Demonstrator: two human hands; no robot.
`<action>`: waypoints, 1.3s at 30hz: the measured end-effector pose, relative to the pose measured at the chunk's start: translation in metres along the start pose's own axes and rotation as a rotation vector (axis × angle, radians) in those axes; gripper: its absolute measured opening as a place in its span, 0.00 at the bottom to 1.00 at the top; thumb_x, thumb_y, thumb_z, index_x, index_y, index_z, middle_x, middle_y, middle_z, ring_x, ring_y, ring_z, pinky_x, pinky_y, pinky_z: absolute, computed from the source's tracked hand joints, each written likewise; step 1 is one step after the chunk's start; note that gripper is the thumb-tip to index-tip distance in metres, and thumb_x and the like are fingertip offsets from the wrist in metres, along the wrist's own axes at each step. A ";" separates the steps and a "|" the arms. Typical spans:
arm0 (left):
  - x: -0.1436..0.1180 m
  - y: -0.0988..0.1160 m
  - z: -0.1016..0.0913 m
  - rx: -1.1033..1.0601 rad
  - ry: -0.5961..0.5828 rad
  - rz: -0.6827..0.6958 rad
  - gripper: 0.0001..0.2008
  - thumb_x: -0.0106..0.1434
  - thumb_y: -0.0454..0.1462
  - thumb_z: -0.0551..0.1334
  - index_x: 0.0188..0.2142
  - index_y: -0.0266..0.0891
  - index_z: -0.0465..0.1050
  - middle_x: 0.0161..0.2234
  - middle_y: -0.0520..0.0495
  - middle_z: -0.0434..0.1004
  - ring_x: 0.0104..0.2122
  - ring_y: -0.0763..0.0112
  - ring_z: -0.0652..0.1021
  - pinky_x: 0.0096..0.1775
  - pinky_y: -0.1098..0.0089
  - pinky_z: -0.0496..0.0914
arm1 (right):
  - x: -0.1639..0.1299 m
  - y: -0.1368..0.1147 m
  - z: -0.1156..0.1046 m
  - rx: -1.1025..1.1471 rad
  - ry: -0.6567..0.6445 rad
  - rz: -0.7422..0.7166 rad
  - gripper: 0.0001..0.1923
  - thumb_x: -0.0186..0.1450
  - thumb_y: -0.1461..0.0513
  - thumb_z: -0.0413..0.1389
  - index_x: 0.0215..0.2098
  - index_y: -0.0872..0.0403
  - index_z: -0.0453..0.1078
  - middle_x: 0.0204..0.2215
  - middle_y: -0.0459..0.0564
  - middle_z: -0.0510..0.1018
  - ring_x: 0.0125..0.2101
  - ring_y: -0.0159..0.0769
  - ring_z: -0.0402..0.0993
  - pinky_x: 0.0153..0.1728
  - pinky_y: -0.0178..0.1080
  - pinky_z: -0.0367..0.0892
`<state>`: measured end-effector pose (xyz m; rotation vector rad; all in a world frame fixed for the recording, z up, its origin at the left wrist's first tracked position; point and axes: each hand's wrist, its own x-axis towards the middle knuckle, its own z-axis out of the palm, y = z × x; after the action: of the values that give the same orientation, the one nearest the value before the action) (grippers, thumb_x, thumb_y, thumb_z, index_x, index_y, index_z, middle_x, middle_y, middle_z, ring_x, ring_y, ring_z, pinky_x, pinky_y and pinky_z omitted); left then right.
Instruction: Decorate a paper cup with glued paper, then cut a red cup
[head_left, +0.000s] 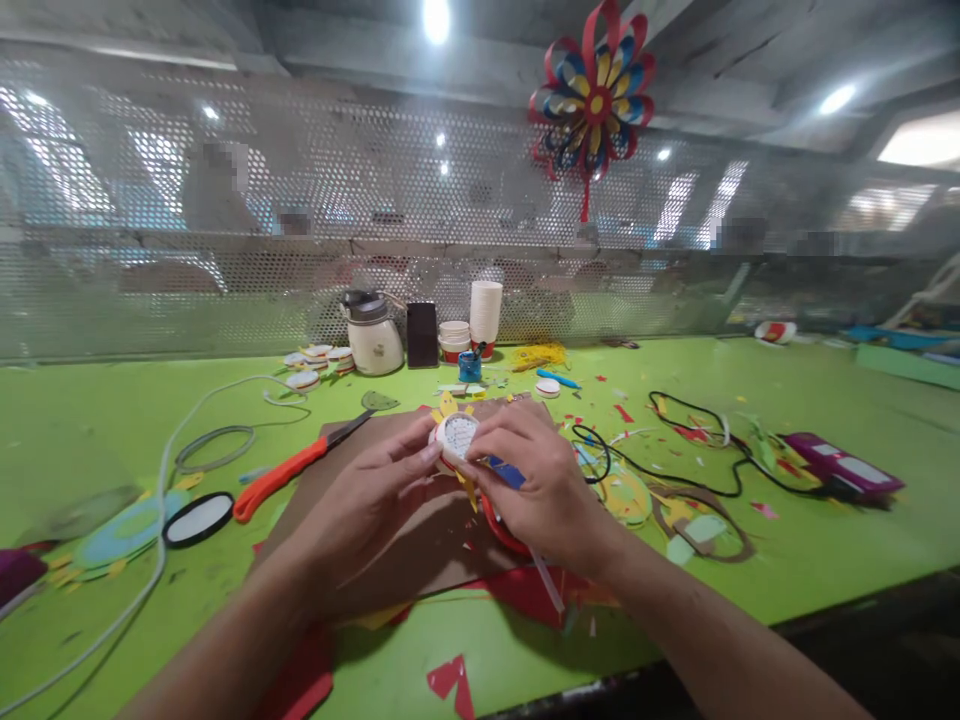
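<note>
While both hands grip the small round white disc [456, 436] above the brown card sheet [360, 520] on the table [90, 440], the left hand [375, 490] pinches its left edge and the right hand [536, 480] pinches its right edge. Risk: uneven finger pressure may crease the disc or loosen the yellow paper petals [448, 404] behind it.

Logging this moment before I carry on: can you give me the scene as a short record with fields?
left hand: left hand pinches the small white round disc from the left
right hand: right hand grips the disc's other side
under the hands: brown cardboard sheet on the green table
left of hands: orange-handled scissors
at the back: white kettle, stack of paper cups
hanging above: paper pinwheel
</note>
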<state>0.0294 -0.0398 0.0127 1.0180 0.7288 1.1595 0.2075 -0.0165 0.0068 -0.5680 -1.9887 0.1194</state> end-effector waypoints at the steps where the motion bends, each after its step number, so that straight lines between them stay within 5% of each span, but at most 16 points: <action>1: 0.001 0.000 -0.002 0.015 -0.010 0.009 0.11 0.63 0.33 0.64 0.45 0.40 0.78 0.47 0.43 0.79 0.45 0.64 0.78 0.47 0.68 0.72 | 0.000 0.000 0.000 0.007 0.007 -0.004 0.05 0.65 0.68 0.57 0.32 0.52 0.70 0.33 0.49 0.75 0.37 0.37 0.69 0.40 0.42 0.67; 6: 0.004 -0.002 -0.008 0.059 0.050 0.031 0.16 0.62 0.36 0.65 0.51 0.46 0.76 0.51 0.45 0.78 0.52 0.60 0.75 0.48 0.68 0.72 | 0.002 -0.004 -0.004 0.051 0.027 -0.033 0.04 0.66 0.67 0.56 0.34 0.52 0.71 0.33 0.49 0.76 0.37 0.37 0.70 0.40 0.43 0.68; 13: 0.005 -0.003 -0.007 0.139 -0.038 0.075 0.15 0.64 0.37 0.63 0.50 0.46 0.77 0.53 0.45 0.77 0.50 0.62 0.76 0.46 0.70 0.71 | 0.001 -0.009 -0.004 0.003 0.038 -0.047 0.06 0.66 0.68 0.55 0.33 0.53 0.71 0.34 0.51 0.76 0.36 0.37 0.68 0.39 0.43 0.67; 23: 0.002 -0.002 0.004 -0.021 0.038 0.061 0.10 0.58 0.39 0.68 0.40 0.41 0.81 0.42 0.45 0.82 0.42 0.66 0.78 0.44 0.72 0.72 | 0.000 -0.014 0.002 -0.052 0.070 -0.058 0.06 0.65 0.68 0.55 0.31 0.53 0.71 0.33 0.51 0.76 0.36 0.39 0.67 0.39 0.44 0.67; 27: 0.003 -0.005 0.002 -0.009 0.031 0.016 0.06 0.62 0.37 0.65 0.37 0.40 0.80 0.37 0.47 0.81 0.38 0.70 0.78 0.42 0.74 0.72 | -0.002 -0.014 0.005 -0.003 -0.010 -0.037 0.07 0.67 0.67 0.53 0.33 0.55 0.72 0.36 0.54 0.76 0.39 0.40 0.68 0.42 0.45 0.68; 30: 0.004 -0.006 -0.001 0.014 0.036 0.032 0.07 0.64 0.37 0.62 0.37 0.38 0.79 0.38 0.46 0.80 0.39 0.69 0.77 0.44 0.71 0.72 | -0.002 -0.013 0.004 0.062 0.066 -0.014 0.07 0.67 0.67 0.53 0.33 0.55 0.73 0.36 0.54 0.76 0.40 0.40 0.69 0.43 0.45 0.68; 34: 0.007 -0.004 -0.001 -0.033 0.005 0.014 0.11 0.66 0.39 0.59 0.44 0.37 0.77 0.48 0.41 0.78 0.47 0.62 0.76 0.51 0.62 0.69 | 0.001 -0.001 0.000 0.108 0.237 0.199 0.06 0.66 0.65 0.54 0.32 0.54 0.72 0.33 0.52 0.76 0.38 0.39 0.71 0.42 0.45 0.67; 39: 0.010 -0.002 0.002 -0.016 0.072 0.063 0.16 0.67 0.41 0.58 0.49 0.35 0.75 0.56 0.40 0.73 0.55 0.57 0.71 0.57 0.61 0.64 | 0.004 0.019 0.005 0.424 0.036 0.625 0.12 0.65 0.55 0.55 0.29 0.55 0.72 0.27 0.48 0.76 0.28 0.34 0.70 0.31 0.38 0.65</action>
<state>0.0347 -0.0313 0.0117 0.9954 0.7476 1.2599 0.2087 0.0030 0.0016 -0.8785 -1.6201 0.8826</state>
